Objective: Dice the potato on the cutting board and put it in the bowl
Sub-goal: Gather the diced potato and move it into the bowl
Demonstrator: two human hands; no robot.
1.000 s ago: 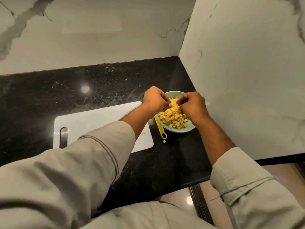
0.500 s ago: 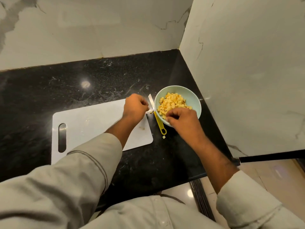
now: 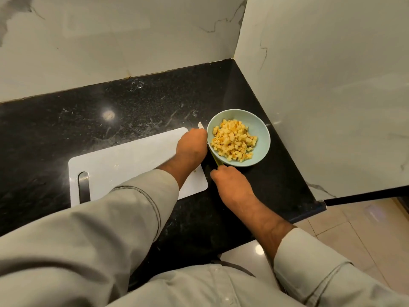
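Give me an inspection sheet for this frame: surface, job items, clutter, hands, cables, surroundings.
Surface: black speckled countertop, smeared with pale streaks, set in a corner.
Job's things: white cutting board carries no potato, only small specks near its right edge. Pale green bowl right of the board holds the diced potato.
Clutter: knife with a yellow handle lies between board and bowl; its blade tip shows beyond the left hand.
Hands: left hand at the board's right edge, over the knife; its fingers are hidden. Right hand is at the knife handle's near end; grip unclear.
Cables: nothing seen.
Surroundings: white marble walls behind and to the right, tiled floor below.
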